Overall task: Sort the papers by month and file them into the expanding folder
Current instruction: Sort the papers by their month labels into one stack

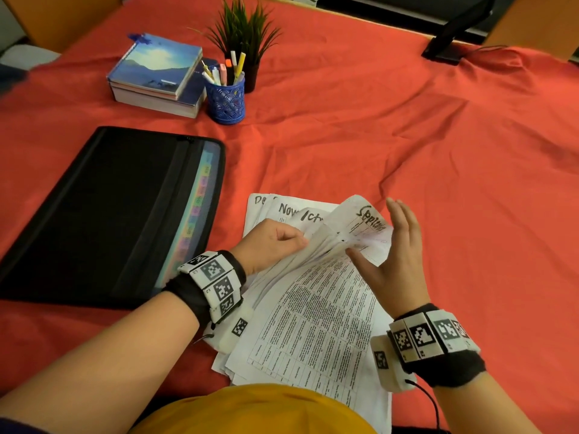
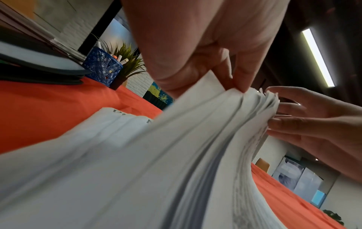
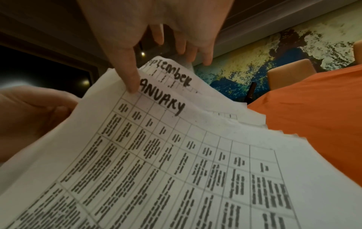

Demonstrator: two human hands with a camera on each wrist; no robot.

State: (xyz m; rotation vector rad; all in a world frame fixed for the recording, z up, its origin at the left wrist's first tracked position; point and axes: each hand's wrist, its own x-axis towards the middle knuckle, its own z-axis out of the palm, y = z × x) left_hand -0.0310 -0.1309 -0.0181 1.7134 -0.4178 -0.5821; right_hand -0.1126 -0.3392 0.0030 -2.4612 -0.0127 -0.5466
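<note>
2 hands (image 1: 272,242) (image 1: 391,261), 1 paper stack (image 1: 316,311), 1 folder (image 1: 103,211)

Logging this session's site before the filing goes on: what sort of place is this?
Probably an office or study desk, though I can't be sure. A blue perforated pen cup full of markers, a stack of books and a small potted green plant stand on the red-orange tablecloth, with a black monitor stand beyond.

2 hands (image 1: 272,242), 1 folder (image 1: 109,211), 2 books (image 1: 156,73).
</note>
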